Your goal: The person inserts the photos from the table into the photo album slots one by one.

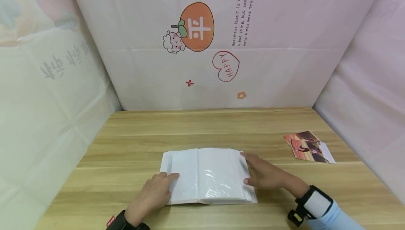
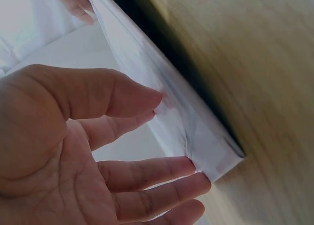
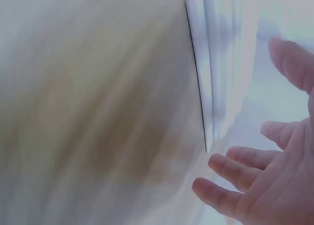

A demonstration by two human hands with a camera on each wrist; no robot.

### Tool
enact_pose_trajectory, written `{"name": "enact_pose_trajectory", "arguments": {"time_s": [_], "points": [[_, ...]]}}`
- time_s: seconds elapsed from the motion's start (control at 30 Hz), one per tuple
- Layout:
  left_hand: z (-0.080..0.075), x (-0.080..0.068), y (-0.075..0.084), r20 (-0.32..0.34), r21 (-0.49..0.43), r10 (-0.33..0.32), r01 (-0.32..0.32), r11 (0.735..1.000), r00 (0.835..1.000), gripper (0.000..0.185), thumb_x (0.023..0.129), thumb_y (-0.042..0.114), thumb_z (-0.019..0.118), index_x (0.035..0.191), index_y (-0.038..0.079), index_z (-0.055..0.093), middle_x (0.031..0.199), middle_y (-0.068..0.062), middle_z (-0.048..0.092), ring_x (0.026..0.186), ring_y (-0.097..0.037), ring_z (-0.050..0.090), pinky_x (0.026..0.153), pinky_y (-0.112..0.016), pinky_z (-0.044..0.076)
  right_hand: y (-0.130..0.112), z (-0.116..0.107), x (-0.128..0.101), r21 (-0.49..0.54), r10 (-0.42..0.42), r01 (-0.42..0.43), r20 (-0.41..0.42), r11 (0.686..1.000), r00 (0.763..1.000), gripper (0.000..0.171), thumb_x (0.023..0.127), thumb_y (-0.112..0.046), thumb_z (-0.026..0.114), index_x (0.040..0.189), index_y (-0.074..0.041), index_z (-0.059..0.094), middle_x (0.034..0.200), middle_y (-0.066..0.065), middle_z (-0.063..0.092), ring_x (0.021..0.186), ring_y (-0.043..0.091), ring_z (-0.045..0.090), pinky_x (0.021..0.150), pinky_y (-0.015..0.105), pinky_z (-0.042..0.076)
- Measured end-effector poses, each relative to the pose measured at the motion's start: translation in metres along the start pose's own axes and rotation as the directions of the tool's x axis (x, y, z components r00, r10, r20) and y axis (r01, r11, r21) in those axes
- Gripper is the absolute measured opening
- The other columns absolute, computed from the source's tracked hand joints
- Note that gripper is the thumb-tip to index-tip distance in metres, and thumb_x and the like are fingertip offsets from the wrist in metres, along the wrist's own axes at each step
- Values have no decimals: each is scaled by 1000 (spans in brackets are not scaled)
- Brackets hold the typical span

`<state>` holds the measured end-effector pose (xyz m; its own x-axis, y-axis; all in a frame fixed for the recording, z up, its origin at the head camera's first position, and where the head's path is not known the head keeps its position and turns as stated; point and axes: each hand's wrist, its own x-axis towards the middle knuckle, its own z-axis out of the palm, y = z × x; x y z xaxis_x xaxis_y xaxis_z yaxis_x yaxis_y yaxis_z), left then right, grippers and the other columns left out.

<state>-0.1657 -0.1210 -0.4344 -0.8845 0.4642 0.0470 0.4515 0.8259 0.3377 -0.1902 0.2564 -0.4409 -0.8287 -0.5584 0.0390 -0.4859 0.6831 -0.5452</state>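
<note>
A white photo album [image 1: 207, 175] lies open near the front middle of the wooden table [image 1: 221, 124], its clear sleeve pages glossy and empty as far as the head view shows. The person's left hand [image 1: 155, 193] rests on the left-hand page with its fingers straight and slightly spread; in the left wrist view the fingertips [image 2: 189, 166] touch the edge of the thin stack of pages without curling round it. The right hand [image 1: 269, 175] lies flat against the right edge of the thicker stack, fingers relaxed and apart, thumb toward the lower corner; the right wrist view is blurred, but shows open fingers [image 3: 230, 163] beside the album's edge. A small pile of printed photos [image 1: 308, 146] sits well apart, near the table's right edge by the pale wall covering [image 1: 373, 82]. The likely trouble lies in the slippery sleeves: with flat fingers and no real grip, several pages could lift or turn together, or the album could slide on the smooth wood. Pushing hard on the thin plastic could also crease a sleeve.
</note>
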Motion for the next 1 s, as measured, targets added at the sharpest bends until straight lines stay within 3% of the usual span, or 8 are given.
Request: {"name": "enact_pose_trajectory", "arguments": {"time_s": [0.17, 0.4, 0.63, 0.77, 0.93, 1.0], "points": [[1, -1, 0, 0, -8, 14, -14, 1000, 1000, 50, 68, -10, 56, 117, 1, 61, 91, -17, 59, 68, -21, 49, 53, -37, 41, 12, -18, -10, -12, 19, -19, -48, 1000, 999, 77, 87, -33, 64, 141, 7, 26, 138, 33, 31, 123, 50, 31, 95, 62, 27], [1, -2, 1, -15, 14, 35, -35, 999, 999, 48, 69, -8, 56, 116, 0, 60, 87, -16, 59, 63, -20, 45, 51, -36, 38, 38, -42, -24, 10, 125, -125, -105, 992, 987, 62, 89, -26, 64, 137, 2, 36, 125, 31, 46, 108, 45, 49, 83, 57, 42], [1, -2, 3, -13, 30, 32, -32, 999, 999, 47, 70, -6, 56, 117, 1, 59, 86, -14, 58, 64, -21, 45, 52, -37, 39, 69, -64, -46, -29, 185, -194, -197, 981, 963, 61, 90, -23, 61, 134, 11, 37, 122, 35, 47, 107, 50, 47, 80, 58, 42], [2, -2, 3, -8, 34, 23, -23, 999, 1000, 47, 72, -5, 58, 118, 1, 58, 90, -15, 57, 69, -23, 47, 55, -40, 40, 85, -76, -57, -73, 245, -267, -225, 961, 943, 67, 87, -22, 65, 131, 18, 34, 123, 41, 41, 109, 55, 41, 81, 62, 37], [1, -3, 4, -8, 39, 17, -17, 999, 1000, 47, 72, -4, 58, 119, 1, 58, 92, -16, 58, 72, -26, 49, 56, -42, 41, 107, -86, -66, -155, 286, -330, -251, 931, 925, 66, 82, -17, 68, 120, 26, 37, 113, 44, 44, 101, 57, 45, 79, 61, 39], [1, -4, 4, -5, 40, 15, -15, 999, 1000, 47, 72, -4, 58, 119, 2, 58, 92, -17, 57, 71, -26, 49, 56, -42, 41, 115, -89, -71, -150, 337, -381, -253, 912, 907, 66, 81, -16, 66, 118, 29, 34, 109, 47, 44, 98, 59, 45, 78, 61, 40]]}}
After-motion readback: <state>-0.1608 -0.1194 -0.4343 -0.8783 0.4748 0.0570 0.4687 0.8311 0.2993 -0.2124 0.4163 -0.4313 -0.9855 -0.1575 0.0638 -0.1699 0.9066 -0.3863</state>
